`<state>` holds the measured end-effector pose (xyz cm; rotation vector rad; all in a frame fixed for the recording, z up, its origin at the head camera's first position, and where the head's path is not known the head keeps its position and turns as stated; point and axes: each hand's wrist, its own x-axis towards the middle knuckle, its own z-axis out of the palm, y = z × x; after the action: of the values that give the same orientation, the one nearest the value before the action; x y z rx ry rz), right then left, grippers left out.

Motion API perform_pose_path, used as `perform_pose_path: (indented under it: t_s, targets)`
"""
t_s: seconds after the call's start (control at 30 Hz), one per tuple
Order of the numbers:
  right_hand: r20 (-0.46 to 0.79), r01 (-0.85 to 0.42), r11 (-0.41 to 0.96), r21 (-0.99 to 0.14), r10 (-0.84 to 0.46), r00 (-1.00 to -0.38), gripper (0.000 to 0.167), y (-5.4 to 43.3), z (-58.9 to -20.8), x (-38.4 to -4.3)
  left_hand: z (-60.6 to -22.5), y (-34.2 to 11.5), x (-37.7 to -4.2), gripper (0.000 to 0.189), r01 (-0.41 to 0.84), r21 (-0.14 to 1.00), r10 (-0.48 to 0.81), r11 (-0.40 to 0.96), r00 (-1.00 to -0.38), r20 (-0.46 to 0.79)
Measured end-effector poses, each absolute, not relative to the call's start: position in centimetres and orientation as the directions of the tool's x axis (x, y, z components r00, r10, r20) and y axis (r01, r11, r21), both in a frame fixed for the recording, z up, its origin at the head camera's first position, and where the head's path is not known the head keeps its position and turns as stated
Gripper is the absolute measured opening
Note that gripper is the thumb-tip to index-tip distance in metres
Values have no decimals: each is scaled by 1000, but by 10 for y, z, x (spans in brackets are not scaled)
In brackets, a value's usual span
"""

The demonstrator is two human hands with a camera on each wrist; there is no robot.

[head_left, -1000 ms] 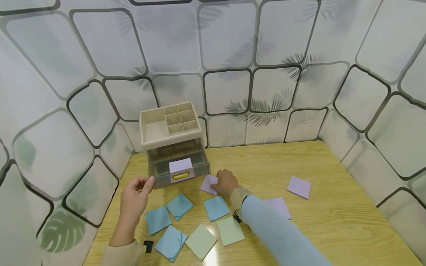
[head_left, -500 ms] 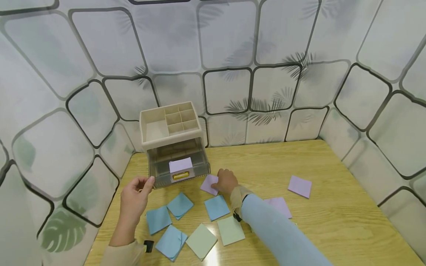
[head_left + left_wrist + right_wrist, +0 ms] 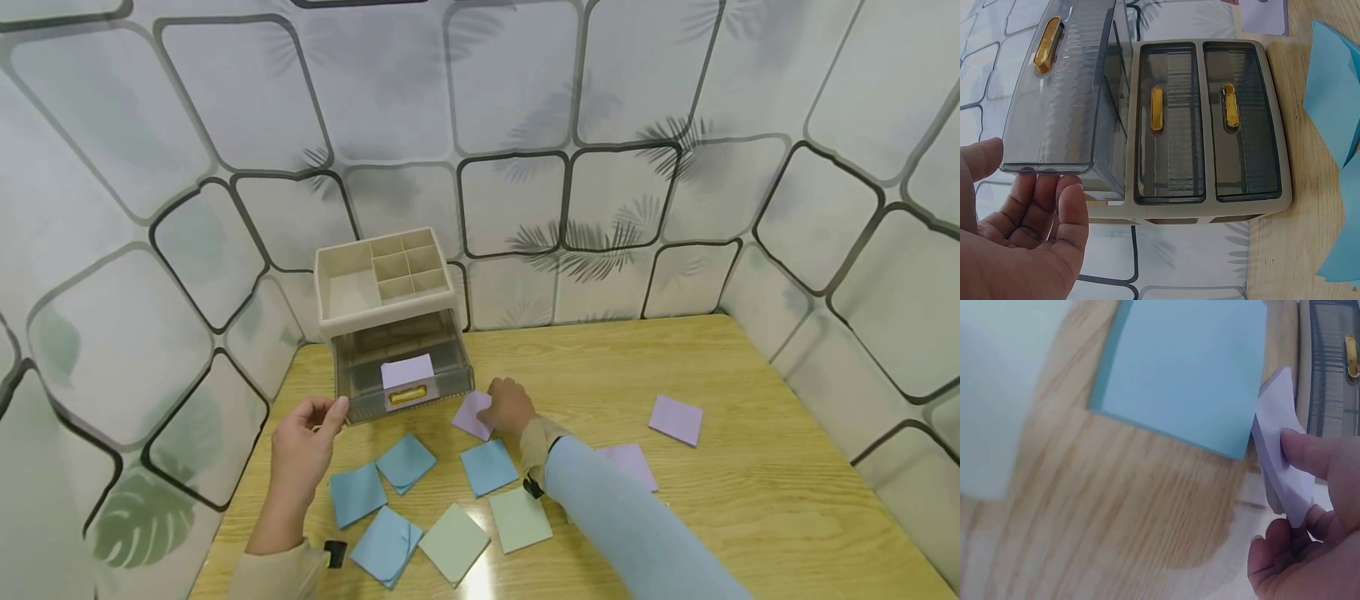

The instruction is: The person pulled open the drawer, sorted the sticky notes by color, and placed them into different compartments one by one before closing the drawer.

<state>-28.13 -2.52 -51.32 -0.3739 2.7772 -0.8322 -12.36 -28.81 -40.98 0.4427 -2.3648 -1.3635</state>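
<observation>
My right hand point(image 3: 512, 407) pinches a pad of purple sticky notes point(image 3: 471, 416) between thumb and fingers, just right of the pulled-out drawer. The pad looks slightly bent in the right wrist view, with the thumb on its face. My left hand point(image 3: 302, 442) grips the left front corner of the clear grey drawer point(image 3: 1057, 119), its thumb at the top edge and its fingers against the side. Inside that drawer, a purple pad point(image 3: 407, 371) shows behind the front with its gold handle point(image 3: 407, 395). The drawer belongs to a cream organizer point(image 3: 384, 315).
Several blue pads point(image 3: 488, 467) and green pads point(image 3: 454, 544) lie in front of the organizer. Two more purple pads point(image 3: 676, 420) lie to the right, one partly hidden by my right sleeve. Two closed drawers point(image 3: 1172, 125) sit below the open one. A patterned backdrop surrounds the wooden table point(image 3: 757, 500).
</observation>
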Motion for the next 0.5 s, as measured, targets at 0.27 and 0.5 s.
perform_pose_path:
  t_s: [0.27, 0.5]
  targets:
    - [-194, -118, 742, -660, -319, -928, 37, -22, -510, -284, -409, -288, -124, 31, -95, 871, -446, 481, -882, 150]
    - [-210, -39, 653, -756, -299, -931, 22, -20, -512, -290, -409, -288, -124, 31, -87, 877, -443, 473, -884, 151]
